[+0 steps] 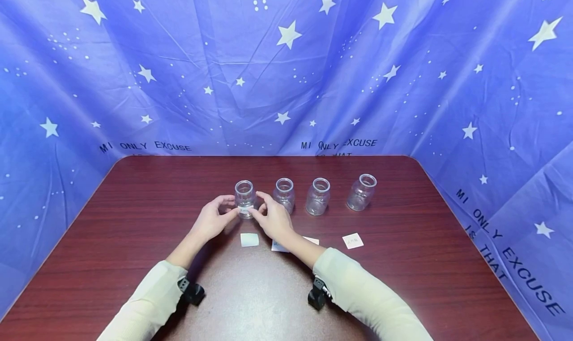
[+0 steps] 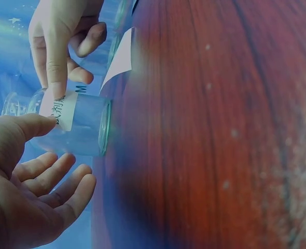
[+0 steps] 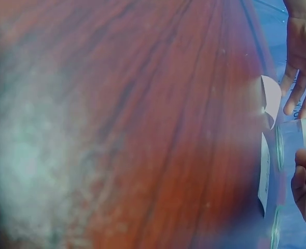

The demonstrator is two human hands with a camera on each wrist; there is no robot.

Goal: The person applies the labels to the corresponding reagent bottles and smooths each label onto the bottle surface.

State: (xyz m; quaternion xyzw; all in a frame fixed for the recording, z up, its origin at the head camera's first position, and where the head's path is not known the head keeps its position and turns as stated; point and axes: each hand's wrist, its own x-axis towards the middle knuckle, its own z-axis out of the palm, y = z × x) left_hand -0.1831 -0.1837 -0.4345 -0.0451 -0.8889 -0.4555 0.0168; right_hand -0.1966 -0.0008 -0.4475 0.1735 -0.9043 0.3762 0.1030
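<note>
A clear glass jar (image 1: 244,190) stands upright at the left end of a row of jars, with a small white label (image 2: 67,116) bearing dark handwriting on its front. My left hand (image 1: 212,220) holds the jar from the left, its thumb at the label's edge and its fingers along the jar's side. From the right, my right hand (image 1: 276,219) steadies the same jar, the thumb pressing the label and the index finger by the shoulder. In the right wrist view, only part of the right hand (image 3: 304,189) shows at the edge.
Three more glass jars (image 1: 284,191), (image 1: 318,199), (image 1: 360,194) stand to the right, the nearest partly behind my right hand. In front lie a curled blank paper (image 1: 249,240), a written card (image 1: 280,247), a half-hidden card (image 1: 312,241) and another card (image 1: 352,240). A starry blue curtain (image 1: 250,47) surrounds the table.
</note>
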